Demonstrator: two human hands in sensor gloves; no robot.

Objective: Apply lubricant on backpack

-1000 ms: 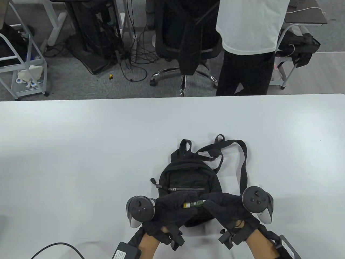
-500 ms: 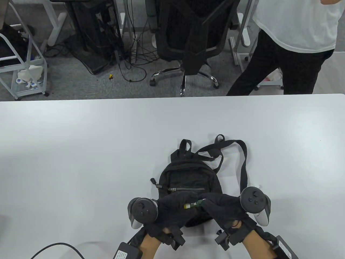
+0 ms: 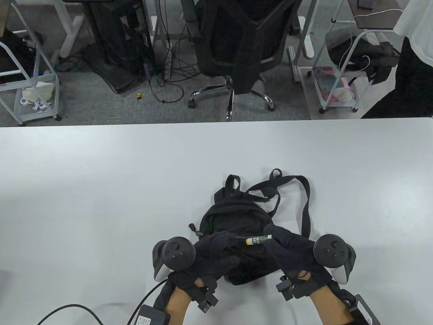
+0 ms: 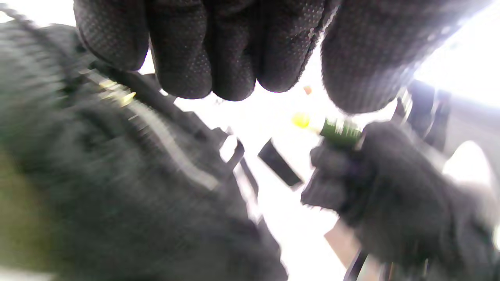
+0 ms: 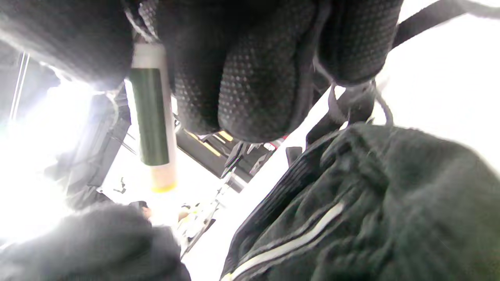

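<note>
Both hands moved toward 12 o'clock: right hand (image 3: 291, 248) held the tube (image 3: 258, 240) over the backpack (image 3: 236, 220) zipper; left hand (image 3: 213, 254), curled, grip unclear. Application probably imminent.

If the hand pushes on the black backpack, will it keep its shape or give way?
The backpack will probably give way: its fabric lies creased and slumped on the table, so it looks soft and rather empty. Its straps lie loose in curves, so they would likely flop or drag. It seems light, and might slide unless the left hand steadies it.
</note>
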